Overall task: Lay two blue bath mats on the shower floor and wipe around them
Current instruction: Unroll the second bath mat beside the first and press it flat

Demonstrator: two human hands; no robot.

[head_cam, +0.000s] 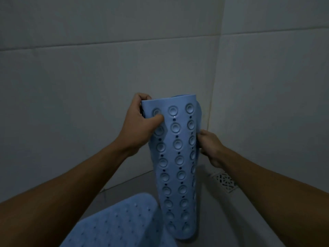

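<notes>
Blue rolled mat [178,157] — both hands grip it, L [140,122] & R [210,147].

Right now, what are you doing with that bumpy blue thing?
A person holds a curled blue bath mat upright over the shower floor, suction cups facing them. The left hand grips its top edge and the right hand holds its side. Another blue mat already lies flat below, and a floor drain sits in the corner.

A white patterned drain grate [225,182] sits in the floor near the tiled walls [89,68].
</notes>
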